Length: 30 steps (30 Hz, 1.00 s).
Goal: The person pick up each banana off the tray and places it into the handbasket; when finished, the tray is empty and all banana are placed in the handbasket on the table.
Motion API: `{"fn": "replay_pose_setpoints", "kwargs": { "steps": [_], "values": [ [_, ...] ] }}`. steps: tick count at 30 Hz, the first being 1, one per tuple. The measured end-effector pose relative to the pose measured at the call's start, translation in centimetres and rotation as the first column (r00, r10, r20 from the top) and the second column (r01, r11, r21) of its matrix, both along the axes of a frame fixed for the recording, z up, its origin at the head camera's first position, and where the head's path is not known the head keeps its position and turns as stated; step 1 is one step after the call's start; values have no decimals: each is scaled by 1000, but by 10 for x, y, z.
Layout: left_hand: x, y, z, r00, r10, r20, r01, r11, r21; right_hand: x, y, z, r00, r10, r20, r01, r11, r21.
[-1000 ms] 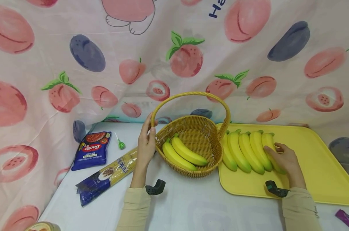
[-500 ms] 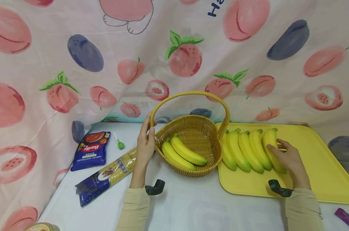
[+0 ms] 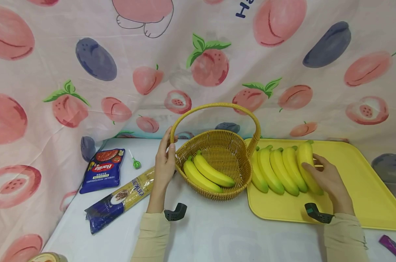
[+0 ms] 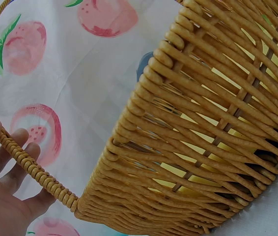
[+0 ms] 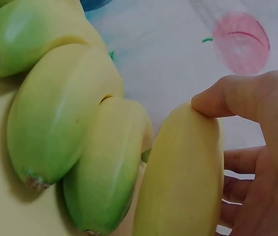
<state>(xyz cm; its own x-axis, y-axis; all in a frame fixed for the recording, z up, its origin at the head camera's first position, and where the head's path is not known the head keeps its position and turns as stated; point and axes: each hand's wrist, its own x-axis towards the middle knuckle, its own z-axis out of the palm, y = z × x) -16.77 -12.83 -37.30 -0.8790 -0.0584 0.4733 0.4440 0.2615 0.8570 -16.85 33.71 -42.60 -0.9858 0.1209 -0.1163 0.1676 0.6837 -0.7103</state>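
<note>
A wicker basket (image 3: pixel 217 194) with a tall arched handle stands at the middle of the table, with two yellow bananas (image 3: pixel 214 174) lying inside. My left hand (image 3: pixel 165 163) holds the left base of the basket handle (image 4: pixel 31 169), thumb on one side and fingers on the other. On the right, my right hand (image 3: pixel 332 178) pinches the rightmost banana (image 3: pixel 305 154) between thumb and fingers; its top end is raised. Several other bananas (image 3: pixel 276 171) with green tips lie in a row beside it on a yellow tray (image 3: pixel 364 189).
Left of the basket lie a blue Barilla pouch (image 3: pixel 103 171), a green lollipop (image 3: pixel 136 163) and a long pasta packet (image 3: pixel 119 200). A purple wrapper (image 3: pixel 392 247) sits at the lower right, a round lid (image 3: pixel 45 257) at the lower left. Fruit-print cloth (image 3: pixel 135 54) hangs behind.
The rightmost banana has tipped upward and shifted slightly away from the row in my right hand, which has moved a little right. My left hand has stayed on the basket handle.
</note>
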Motion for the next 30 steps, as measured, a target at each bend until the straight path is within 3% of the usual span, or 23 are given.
{"fn": "replay_pose_setpoints", "kwargs": {
  "steps": [19,26,30],
  "values": [
    [0,0,-1,1000,3,5,-3,1000,-7,10,-21,24,988,119,-96,-120,993,-7],
    [-18,-6,-26,1000,23,-8,-23,1000,1,12,-33,33,978,166,-125,-168,986,-6],
    [-19,-6,-29,999,19,-28,-19,1000,3,14,-38,37,973,186,-135,-187,982,3]
  ]
}}
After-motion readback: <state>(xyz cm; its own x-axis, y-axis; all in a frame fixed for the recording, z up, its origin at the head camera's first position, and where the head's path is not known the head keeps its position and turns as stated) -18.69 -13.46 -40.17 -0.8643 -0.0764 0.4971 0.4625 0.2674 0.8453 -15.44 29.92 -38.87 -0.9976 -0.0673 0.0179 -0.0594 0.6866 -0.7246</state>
